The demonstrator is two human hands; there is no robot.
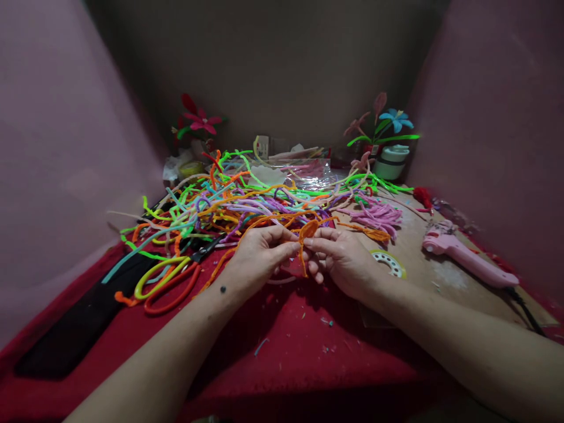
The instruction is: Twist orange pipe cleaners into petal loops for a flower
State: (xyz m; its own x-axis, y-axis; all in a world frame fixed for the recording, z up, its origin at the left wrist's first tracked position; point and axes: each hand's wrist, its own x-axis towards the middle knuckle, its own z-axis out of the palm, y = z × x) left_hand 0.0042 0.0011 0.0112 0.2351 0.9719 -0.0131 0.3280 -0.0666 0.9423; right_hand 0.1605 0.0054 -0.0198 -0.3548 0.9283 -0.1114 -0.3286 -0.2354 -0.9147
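Red-covered desk [282, 376] at 6 o'clock. Centre: left hand [259, 252] and right hand [346, 258], fingers of both clamped on an orange pipe cleaner [310, 228], loop at 12, tail at 6. Judgement: pinch close to the loop's base; light pressure should spare the fuzz. Scissors [192, 271] at 9, glue gun [471, 258] at 3, pipe-cleaner pile [264, 205] at 11.

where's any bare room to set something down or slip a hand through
Mostly bare: the red cloth on the near side between the left forearm and right forearm, though small scraps dot it. A smaller patch of brown board lies between the white ring and pink glue gun. Crowded: under the pile of fuzzy stems and around the scissors.
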